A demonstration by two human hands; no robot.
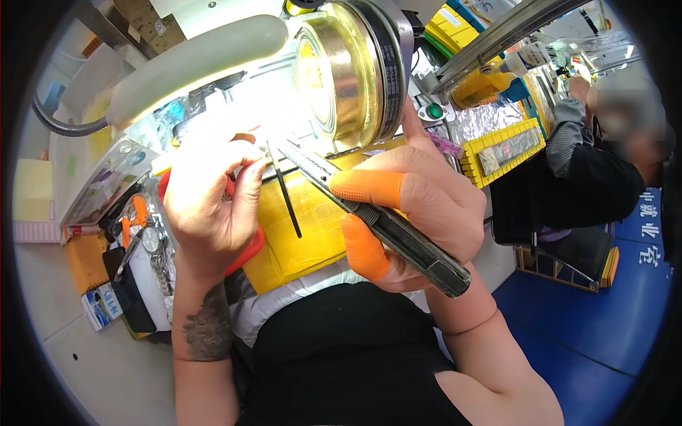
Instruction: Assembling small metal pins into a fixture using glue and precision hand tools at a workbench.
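My right hand, with orange finger cots on its thumb and a finger, grips the dark handle of a utility knife. Its metal front end points up and left toward the fingertips of my left hand. There the left thumb and fingers are pinched together, but glare hides what they hold. A thin black stick slants over the yellow work surface between the hands; whether the left fingers touch it is unclear. Red handles of a tool show beneath my left hand and wrist.
A bright lamp with a pale tubular arm and a gold-coloured round spool stand just beyond my hands. A metal-band watch and small tools lie at left. A yellow tray sits at right, near another person.
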